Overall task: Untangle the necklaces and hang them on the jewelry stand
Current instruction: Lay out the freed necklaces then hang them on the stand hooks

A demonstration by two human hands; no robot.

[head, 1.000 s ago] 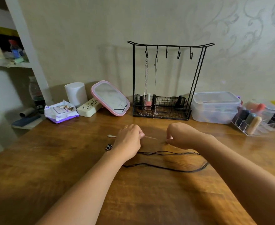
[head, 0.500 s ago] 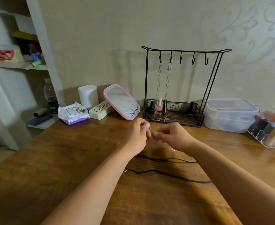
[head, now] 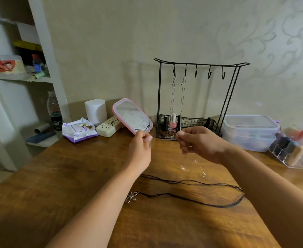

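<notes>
- Both hands have lifted off the table: left hand [head: 141, 149] and right hand [head: 200, 143] now pinch a thin silver chain [head: 192, 159].
- Black wire stand [head: 199, 97] next, likely.

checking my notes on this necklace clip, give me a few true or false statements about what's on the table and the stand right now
1. Two chains hang from the jewelry stand. True.
2. All five hooks on the stand are taken. False: the three right-hand hooks are bare.
3. The black cord necklace lies on the table. True.
4. The left hand rests flat on the table. False: it is raised, fingers pinched, as is the right hand.
5. The pink mirror lies face down. False: it is propped at a tilt, glass showing.
</notes>
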